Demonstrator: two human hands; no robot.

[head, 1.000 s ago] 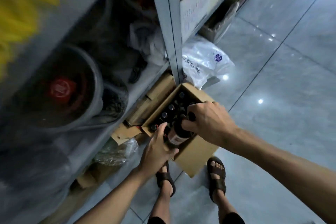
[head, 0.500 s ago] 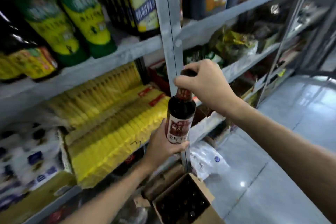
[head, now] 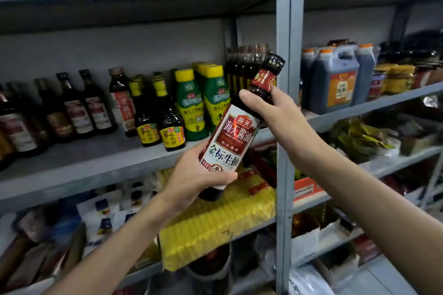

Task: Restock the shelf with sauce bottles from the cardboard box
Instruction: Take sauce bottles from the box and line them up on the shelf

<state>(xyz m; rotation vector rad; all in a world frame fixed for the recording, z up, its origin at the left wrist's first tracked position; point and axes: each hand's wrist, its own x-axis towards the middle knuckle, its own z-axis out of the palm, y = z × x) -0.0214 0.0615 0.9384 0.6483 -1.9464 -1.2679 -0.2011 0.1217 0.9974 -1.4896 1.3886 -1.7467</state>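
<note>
**Soy sauce bottle held in both hands before the sauce shelf**

The dark glass soy sauce bottle with a red-and-white label and a black cap (head: 231, 136) was in the air in front of the grey metal shelf (head: 96, 159) and touched no board. It was tilted, with its cap pointing to about one o'clock. The left hand (head: 194, 175) carried the lower part: its fingers were curled round the back and the thumb lay across the bottom of the label. The right hand (head: 278, 112) was wrapped round the shoulder, just under the neck. I judge that two hands were used because the glass is heavy and smooth, so one bore the weight and the other steered the top. The label faced the person, probably to check the kind.

From the bottle, green squeeze bottles with yellow caps (head: 191, 108) and small dark bottles with yellow labels (head: 172, 127) stood at nine o'clock. Tall dark bottles (head: 244, 67) stood further back at twelve o'clock. Bare board lay at eight o'clock. The cardboard box was not in view. The placing was not yet done, and the bottle would first need to come upright.
</note>
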